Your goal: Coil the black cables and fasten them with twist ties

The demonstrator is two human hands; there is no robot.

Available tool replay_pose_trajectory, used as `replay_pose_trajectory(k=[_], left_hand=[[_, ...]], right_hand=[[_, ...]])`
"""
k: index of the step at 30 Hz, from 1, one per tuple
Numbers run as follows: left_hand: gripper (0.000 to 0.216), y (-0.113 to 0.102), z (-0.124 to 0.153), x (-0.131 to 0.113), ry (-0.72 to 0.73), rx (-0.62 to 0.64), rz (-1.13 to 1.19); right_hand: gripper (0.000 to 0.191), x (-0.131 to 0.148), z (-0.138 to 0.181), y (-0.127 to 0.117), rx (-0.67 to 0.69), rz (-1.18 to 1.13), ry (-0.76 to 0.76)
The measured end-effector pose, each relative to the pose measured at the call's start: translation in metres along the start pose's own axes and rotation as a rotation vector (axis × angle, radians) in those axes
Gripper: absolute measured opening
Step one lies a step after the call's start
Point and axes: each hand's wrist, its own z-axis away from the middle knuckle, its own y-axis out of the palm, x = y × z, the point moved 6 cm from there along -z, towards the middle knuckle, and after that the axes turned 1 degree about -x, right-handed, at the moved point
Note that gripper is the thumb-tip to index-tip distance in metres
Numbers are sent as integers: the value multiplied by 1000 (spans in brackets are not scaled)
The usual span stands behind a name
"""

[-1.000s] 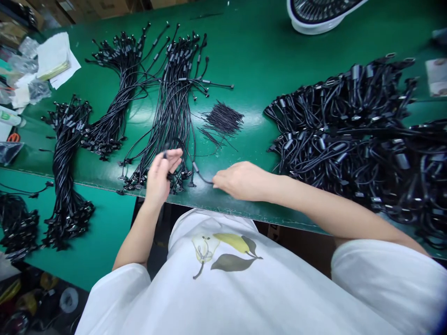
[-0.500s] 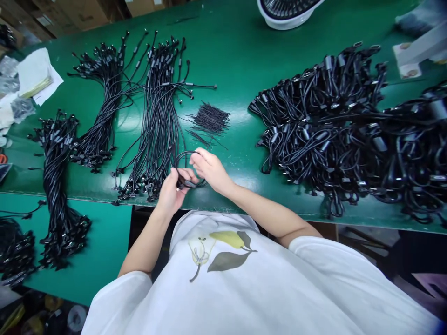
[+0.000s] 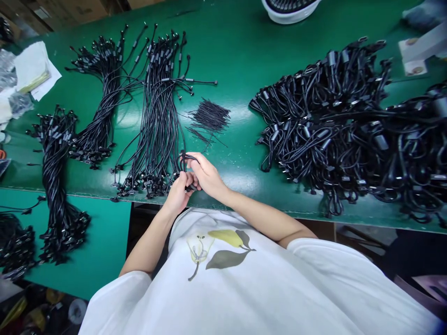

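Near the front edge of the green table, a looped black cable is between my two hands. My left hand is closed round the lower part of the coil. Fingers of my right hand wrap over the coil from the right, touching the left hand. Just left of them lies a bundle of straight black cables with grey sleeves and plug ends. Beyond my hands sits a small pile of thin black ties. The cable's ends are mostly hidden by my fingers.
Looped cables are heaped across the right side. More cable bundles lie at the left, one twisted bundle hanging across onto a lower green surface. A white fan stands at the back; papers lie far left.
My right hand has moved left and down, closing against the left hand. The cable's loop is drawn narrower and now stands at the left of the fingers.
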Motion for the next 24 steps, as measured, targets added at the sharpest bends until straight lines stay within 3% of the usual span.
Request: replay_pose_trajectory(k=[3, 8, 12, 15, 18, 21, 24], left_hand=[[56, -3, 5, 5, -58, 38, -98], [55, -5, 14, 12, -49, 289, -281], [54, -1, 21, 17, -1, 295, -213], [49, 18, 28, 20, -30, 332, -68], [42, 34, 32, 18, -69, 331, -19], [36, 36, 31, 9, -61, 294, -22], [34, 31, 28, -1, -45, 245, -27]], right_hand=[[19, 9, 6, 7, 165, -33, 79], [19, 16, 10, 9, 353, -212, 271], [15, 25, 14, 13, 463, -280, 326], [15, 32, 9, 11, 365, -291, 210], [25, 40, 3, 7, 274, -207, -41], [37, 45, -5, 3, 255, -132, -218], [39, 43, -15, -3, 227, -167, -242]])
